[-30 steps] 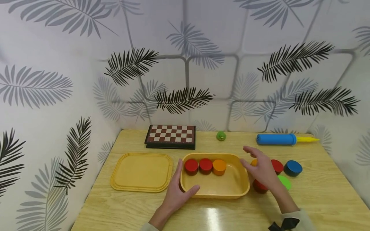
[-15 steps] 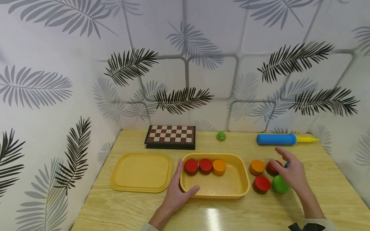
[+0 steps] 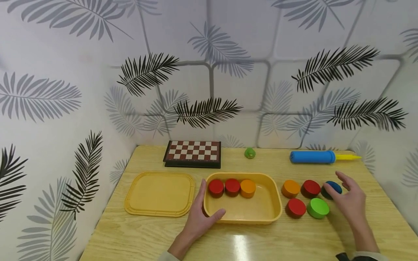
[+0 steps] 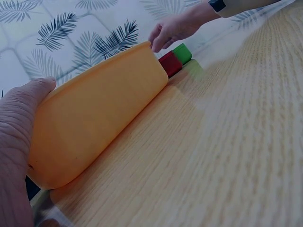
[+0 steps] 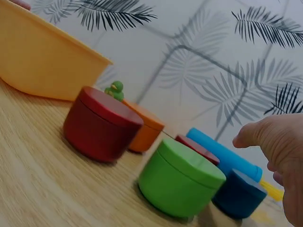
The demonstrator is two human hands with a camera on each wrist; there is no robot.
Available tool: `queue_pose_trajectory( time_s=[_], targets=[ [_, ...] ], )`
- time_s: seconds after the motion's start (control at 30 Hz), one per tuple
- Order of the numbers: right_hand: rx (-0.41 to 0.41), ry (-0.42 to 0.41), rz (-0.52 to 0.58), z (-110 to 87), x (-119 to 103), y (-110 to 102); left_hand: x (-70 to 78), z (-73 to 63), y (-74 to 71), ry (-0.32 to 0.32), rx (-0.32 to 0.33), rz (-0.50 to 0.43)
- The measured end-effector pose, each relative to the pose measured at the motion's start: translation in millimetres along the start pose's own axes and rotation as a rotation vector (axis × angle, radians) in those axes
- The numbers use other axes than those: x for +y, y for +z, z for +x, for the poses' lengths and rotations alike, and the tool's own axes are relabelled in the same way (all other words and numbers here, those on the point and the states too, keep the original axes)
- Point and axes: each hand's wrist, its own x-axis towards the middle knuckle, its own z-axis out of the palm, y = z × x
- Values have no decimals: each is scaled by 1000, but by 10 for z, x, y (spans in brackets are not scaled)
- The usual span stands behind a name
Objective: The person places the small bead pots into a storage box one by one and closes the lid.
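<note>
My left hand (image 3: 199, 221) holds the near-left corner of a yellow plastic bin (image 3: 248, 217), its thumb lying over the front rim and its fingers along the left wall. Inside, two red round tubs (image 3: 232, 187) and an orange one (image 3: 248, 188) stand in a row along the back. My right hand (image 3: 352, 199) hovers over a blue lidded tub (image 3: 332, 190), thumb and fingers spread apart with nothing between them. To its left are a green tub (image 5: 182, 179), an orange tub (image 3: 290, 189) and two red tubs, one nearer (image 3: 295, 208), one farther (image 3: 310, 189).
A flat yellow lid (image 3: 160, 194) lies left of the bin. Along the back are a folded checkered board (image 3: 192, 154), a small green duck (image 3: 249, 153) and a blue pump (image 3: 312, 157) with a yellow nozzle. A patterned wall rises behind the wooden table (image 3: 130, 239).
My right hand has moved right, away from the bin's right end, across the loose tubs to the blue one. The left hand and the bin stay where they were.
</note>
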Motion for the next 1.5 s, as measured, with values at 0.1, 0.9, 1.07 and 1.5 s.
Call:
queue_pose_trajectory(
  time_s=[0.1,0.9,1.07,1.5],
  targets=[
    [-60,55,15,0,81,-46,2,0,2,8,3,-1],
    [-90,139,74,-6,490,11,16,-21,16,-2,7,-19],
    [-70,140,66,-11,505,25,-2,-24,24,8,4,-27],
    [-35,127,60,-43,521,77,4,-14,13,3,-4,-30]
  ],
)
